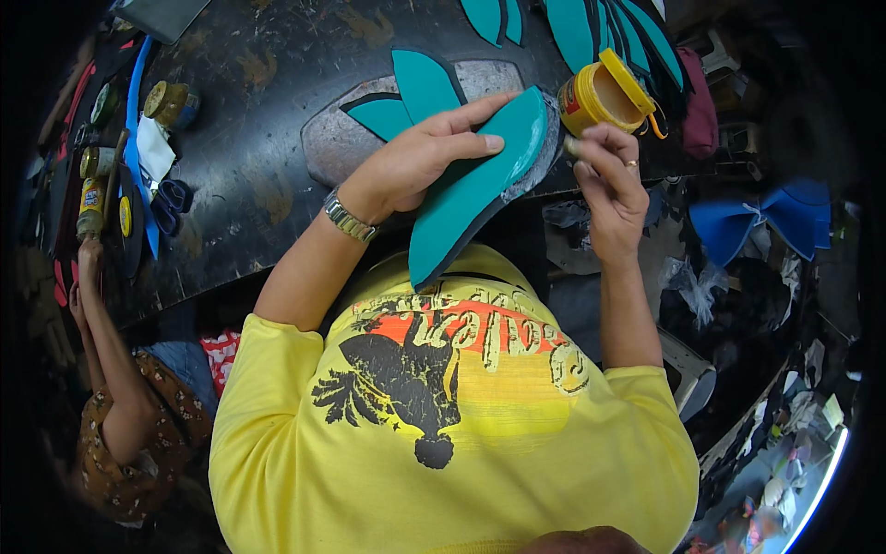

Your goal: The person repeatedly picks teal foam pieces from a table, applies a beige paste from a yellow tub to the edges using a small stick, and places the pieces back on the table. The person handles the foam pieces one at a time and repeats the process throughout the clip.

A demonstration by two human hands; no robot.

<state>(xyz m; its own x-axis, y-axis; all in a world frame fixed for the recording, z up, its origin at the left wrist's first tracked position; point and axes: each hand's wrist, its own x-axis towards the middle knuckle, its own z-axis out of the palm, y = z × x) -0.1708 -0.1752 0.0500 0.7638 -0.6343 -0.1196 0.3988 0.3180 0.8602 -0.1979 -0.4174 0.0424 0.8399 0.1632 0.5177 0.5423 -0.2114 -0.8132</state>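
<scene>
My left hand [420, 157] grips a curved teal foam piece [475, 189] with a dark backing, thumb on top of it. A wet, shiny strip runs along the piece's rounded right edge. My right hand [616, 189] is just right of that edge, its fingers pinched together; anything small between the fingertips is too indistinct to name. Right above it stands an uncapped yellow jar [581, 109], tilted, with pale brown contents. Beneath my left hand, more teal pieces [426, 81] lie on a grey stone slab [337, 152].
Several cut teal pieces [577, 37] lie at the table's far right. Along the left are jars [171, 103], scissors [171, 205] and a blue strip [138, 157]. A co-worker's hands [88, 272] hold a bottle there. A blue bow-shaped piece [761, 222] lies at the right.
</scene>
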